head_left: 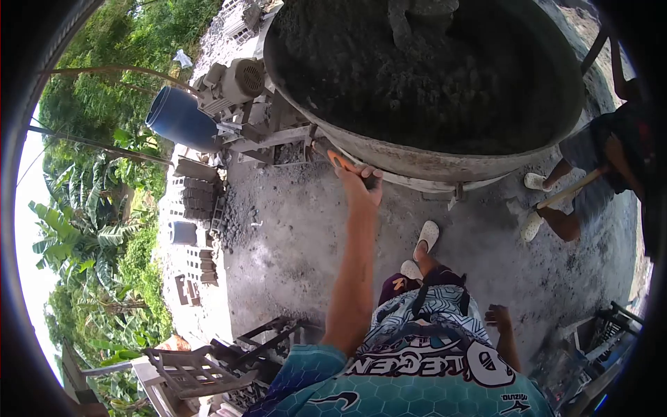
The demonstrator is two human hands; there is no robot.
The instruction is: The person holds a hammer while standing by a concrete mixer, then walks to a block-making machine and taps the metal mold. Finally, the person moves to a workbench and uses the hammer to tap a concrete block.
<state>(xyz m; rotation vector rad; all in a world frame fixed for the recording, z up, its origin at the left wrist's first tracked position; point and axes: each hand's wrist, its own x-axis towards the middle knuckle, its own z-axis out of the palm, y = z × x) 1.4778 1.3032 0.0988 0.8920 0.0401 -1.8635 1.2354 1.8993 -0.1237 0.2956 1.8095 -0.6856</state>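
My left hand (363, 182) reaches forward to the lower edge of a big round mixer pan (417, 163). Its fingers are curled round an orange handle (339, 161) close to the pan's outer wall; what the handle belongs to is not clear. Dark grey, crumbly mix (410, 87) lies inside the pan, in deep shadow, with a mixing arm (401, 24) at the top. My right hand (499, 317) hangs low beside my body, fingers apart, holding nothing.
At the right a person (590, 167) holds a long wooden handle (573, 189). Left of the pan are a motor (240, 80), a blue drum (182, 119) and stacked hollow blocks (193, 198). Metal frames (208, 372) stand lower left, and machinery (601, 340) stands lower right.
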